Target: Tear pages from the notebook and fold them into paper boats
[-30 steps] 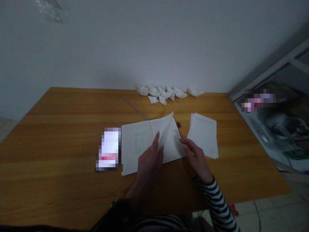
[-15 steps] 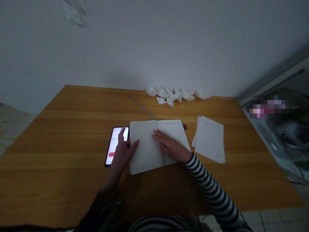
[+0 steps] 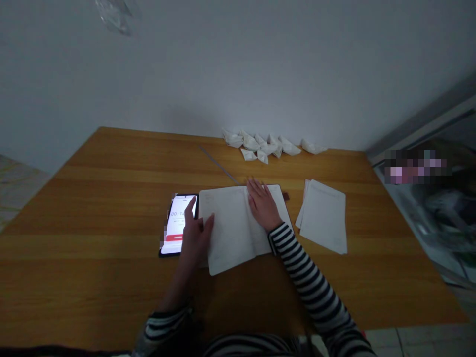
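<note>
An open notebook (image 3: 230, 238) with pale pages lies before me. My left hand (image 3: 197, 230) is at its left edge, the thumb over the loose left page and the index finger stretched above the phone (image 3: 174, 233). That page stands slightly off the leaves under it, its edge seemingly pinched by my thumb and curled fingers, which are partly hidden. Flat on the right page near the fold, my right hand (image 3: 263, 203) has its fingers stretched toward the top edge. The phone, lit with a running timer, touches or nearly touches the notebook's left side.
Several folded white paper boats (image 3: 260, 145) stand along the wall at the back. Loose white sheets (image 3: 323, 218) lie right of the notebook. A thin grey ribbon (image 3: 217, 163) runs from the notebook's top. Beyond the wooden table's (image 3: 92, 208) right edge are bags and a shelf.
My right hand has slid up and right toward the notebook's top edge, turning its fingers away from me. The left page's lower corner has shifted right and toward me, lifting from the leaves below.
</note>
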Available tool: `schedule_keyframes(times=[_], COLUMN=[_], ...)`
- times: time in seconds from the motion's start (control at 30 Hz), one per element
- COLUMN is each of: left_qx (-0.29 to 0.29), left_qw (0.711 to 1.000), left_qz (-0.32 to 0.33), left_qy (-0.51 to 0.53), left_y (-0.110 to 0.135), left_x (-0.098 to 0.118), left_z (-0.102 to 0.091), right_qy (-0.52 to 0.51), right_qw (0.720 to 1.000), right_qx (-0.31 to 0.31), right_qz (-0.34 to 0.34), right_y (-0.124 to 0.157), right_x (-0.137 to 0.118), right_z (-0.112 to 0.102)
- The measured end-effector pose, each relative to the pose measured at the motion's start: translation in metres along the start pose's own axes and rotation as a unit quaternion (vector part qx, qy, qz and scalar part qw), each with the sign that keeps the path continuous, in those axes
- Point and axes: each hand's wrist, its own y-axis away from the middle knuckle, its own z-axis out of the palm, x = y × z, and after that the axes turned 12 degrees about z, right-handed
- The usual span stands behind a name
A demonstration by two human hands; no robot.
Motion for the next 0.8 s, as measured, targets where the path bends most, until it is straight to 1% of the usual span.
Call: schedule_keyframes(times=[0.27,0.37,0.47,0.6,0.67,0.8], left_qx=[0.031,0.037,0.025,-0.025,-0.023,0.009], left_qw=[0.996,0.996,0.997,0.993,0.991,0.991], left_qz=[-0.021,-0.029,-0.043,-0.084,-0.091,-0.077], left_qy=[0.080,0.081,0.063,0.080,0.097,0.113], left_y=[0.006,0.007,0.010,0.018,0.023,0.031], left_x=[0.004,0.006,0.010,0.013,0.012,0.011], left_z=[0.004,0.003,0.000,-0.004,-0.003,0.000], right_qy=[-0.003,-0.006,-0.009,-0.015,-0.015,-0.015], right_qw=[1.000,1.000,1.000,1.000,1.000,1.000], right_qx=[0.001,0.003,0.001,-0.006,-0.006,-0.007], right_qz=[0.003,0.003,0.005,0.007,0.009,0.009], right_y=[-0.001,0.000,0.000,0.000,0.000,-0.001], right_x=[0.001,0.001,0.000,-0.001,-0.002,-0.001], right_z=[0.000,0.000,-0.002,-0.003,-0.003,-0.003])
